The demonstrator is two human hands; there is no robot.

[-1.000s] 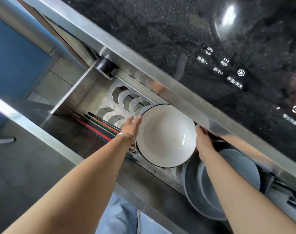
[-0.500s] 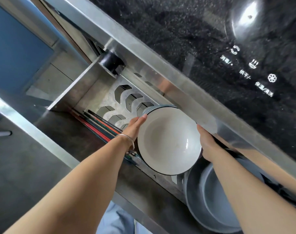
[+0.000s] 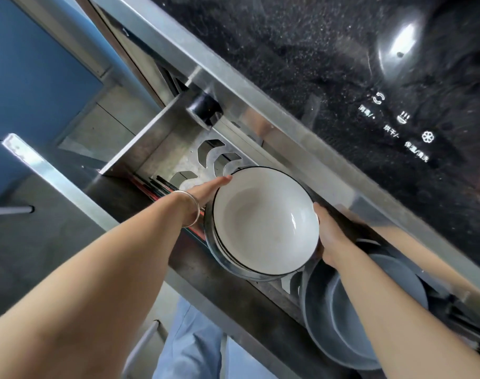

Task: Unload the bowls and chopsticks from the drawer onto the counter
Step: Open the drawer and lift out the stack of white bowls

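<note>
Your left hand (image 3: pixel 206 191) lies flat against the left side of the stack of white bowls (image 3: pixel 263 222), its fingers (image 3: pixel 222 181) straight and held together along the dark rim, with a silver bangle (image 3: pixel 191 207) on the wrist. Your right hand (image 3: pixel 329 236) presses the opposite side of the stack, its thumb over the rim; the rest of its fingers wrap behind the bowls, so you cannot see how far they are spread. Between the two palms the stack is clamped, and it looks like two or three nested bowls, though the lower rims are partly hidden. The stack sits tilted toward you above the perforated metal rack (image 3: pixel 206 162) of the open drawer (image 3: pixel 140 149). The chopsticks (image 3: pixel 156 187), red and dark, lie along the drawer's near-left edge, just behind your left wrist. To the right, under your right forearm, grey plates (image 3: pixel 323 310) stand in the drawer. The black glass control panel (image 3: pixel 343 77) with white icons fills the upper right. Compared with half a second ago, the bowls have come up and toward you, more of the lower bowls' rims now show beneath the top one, and your left fingers have flattened further along the side.
</note>
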